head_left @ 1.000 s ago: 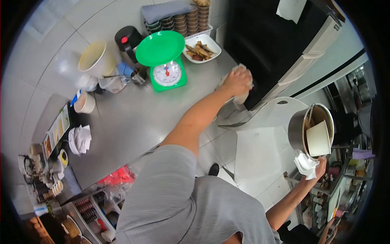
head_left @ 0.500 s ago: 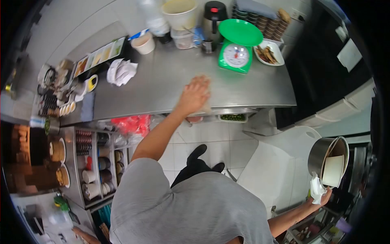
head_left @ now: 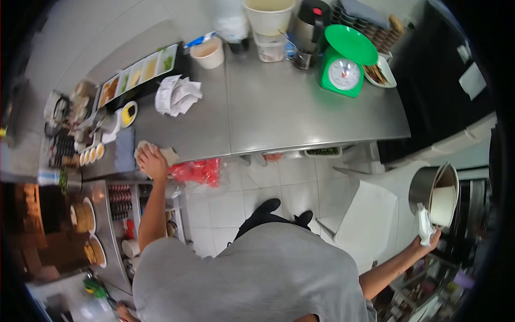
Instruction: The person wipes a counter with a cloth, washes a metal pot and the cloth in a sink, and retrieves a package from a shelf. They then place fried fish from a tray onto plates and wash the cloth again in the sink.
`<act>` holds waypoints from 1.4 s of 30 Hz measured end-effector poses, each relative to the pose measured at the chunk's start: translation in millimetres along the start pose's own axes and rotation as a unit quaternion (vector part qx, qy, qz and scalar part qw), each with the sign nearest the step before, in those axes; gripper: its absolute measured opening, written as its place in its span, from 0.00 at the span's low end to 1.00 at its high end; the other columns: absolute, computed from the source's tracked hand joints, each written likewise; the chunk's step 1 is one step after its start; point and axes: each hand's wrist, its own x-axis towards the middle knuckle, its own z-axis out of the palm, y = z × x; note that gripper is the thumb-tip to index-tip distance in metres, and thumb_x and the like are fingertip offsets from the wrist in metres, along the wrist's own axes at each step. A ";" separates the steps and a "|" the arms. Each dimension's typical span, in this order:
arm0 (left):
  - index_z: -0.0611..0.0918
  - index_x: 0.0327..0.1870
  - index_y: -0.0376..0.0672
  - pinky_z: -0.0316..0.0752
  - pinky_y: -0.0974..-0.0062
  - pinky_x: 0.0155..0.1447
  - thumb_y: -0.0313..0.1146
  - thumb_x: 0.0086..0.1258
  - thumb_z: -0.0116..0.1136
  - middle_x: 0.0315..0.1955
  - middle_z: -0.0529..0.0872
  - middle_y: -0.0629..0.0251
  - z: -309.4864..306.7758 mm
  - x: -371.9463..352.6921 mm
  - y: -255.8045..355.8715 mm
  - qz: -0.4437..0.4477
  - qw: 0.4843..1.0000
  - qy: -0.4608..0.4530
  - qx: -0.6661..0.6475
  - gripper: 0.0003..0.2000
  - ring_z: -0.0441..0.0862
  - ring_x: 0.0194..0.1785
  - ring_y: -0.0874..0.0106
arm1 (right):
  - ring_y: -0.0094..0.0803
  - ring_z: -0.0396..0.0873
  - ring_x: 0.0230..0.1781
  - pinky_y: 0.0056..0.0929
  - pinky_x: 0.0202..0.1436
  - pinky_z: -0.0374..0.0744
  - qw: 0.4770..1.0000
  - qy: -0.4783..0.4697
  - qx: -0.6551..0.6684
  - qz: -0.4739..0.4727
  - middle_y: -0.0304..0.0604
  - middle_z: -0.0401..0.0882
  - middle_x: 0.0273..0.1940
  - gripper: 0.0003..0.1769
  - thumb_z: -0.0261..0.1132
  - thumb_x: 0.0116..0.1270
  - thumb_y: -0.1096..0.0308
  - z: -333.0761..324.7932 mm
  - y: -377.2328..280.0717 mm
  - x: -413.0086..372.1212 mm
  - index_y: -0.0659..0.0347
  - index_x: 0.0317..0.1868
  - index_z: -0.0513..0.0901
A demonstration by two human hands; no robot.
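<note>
My left hand [head_left: 152, 161] presses a beige cloth [head_left: 170, 155] against the front edge of the steel counter [head_left: 268, 115], fingers bent over it. Beside it on the left lies a folded blue-grey cloth [head_left: 125, 149]. Out at the far right, my right hand [head_left: 429, 246] grips the near side of a steel pot [head_left: 422, 187], with a crumpled white cloth or tissue [head_left: 425, 225] between hand and pot. A white container [head_left: 444, 206] sits tilted inside the pot. The exact grip on the rim or handle is hidden.
Crumpled papers [head_left: 176, 95], a tray of toppings [head_left: 137, 75], a paper tub [head_left: 208, 53] and a green scale [head_left: 343, 72] stand on the counter. A red plastic bag [head_left: 197, 172] hangs below its edge. A white chair [head_left: 370, 212] stands at right; a person's hand [head_left: 126, 313] shows lower left.
My left hand has slid the beige cloth leftward along the counter, from the middle to beside the blue-grey cloth. My right hand still holds the pot; the view has shifted slightly.
</note>
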 end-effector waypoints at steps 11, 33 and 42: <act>0.59 0.65 0.41 0.65 0.60 0.56 0.31 0.59 0.48 0.66 0.56 0.55 -58.2 -96.9 280.6 0.603 0.781 -0.108 -0.123 0.30 0.58 0.66 0.52 | 0.36 0.79 0.35 0.35 0.42 0.80 0.994 0.110 0.001 0.005 0.48 0.77 0.34 0.10 0.57 0.58 0.70 47.9 -38.4 -128.6 0.69 0.36 0.75; 0.76 0.39 0.43 0.71 0.66 0.39 0.36 0.60 0.49 0.32 0.77 0.63 151.7 -209.5 332.8 0.616 0.773 -0.057 -0.141 0.10 0.76 0.35 0.65 | 0.40 0.77 0.40 0.38 0.46 0.78 0.951 0.303 -0.049 -0.046 0.51 0.75 0.41 0.17 0.54 0.57 0.70 -117.4 -152.9 -295.3 0.73 0.44 0.73; 0.70 0.54 0.42 0.68 0.65 0.52 0.32 0.55 0.55 0.45 0.73 0.53 69.2 -270.1 264.9 0.696 0.684 -0.212 0.054 0.23 0.71 0.49 0.56 | 0.27 0.72 0.28 0.25 0.34 0.73 0.901 0.393 -0.125 -0.135 0.38 0.70 0.27 0.01 0.55 0.55 0.75 -220.7 -164.2 -335.6 0.63 0.27 0.72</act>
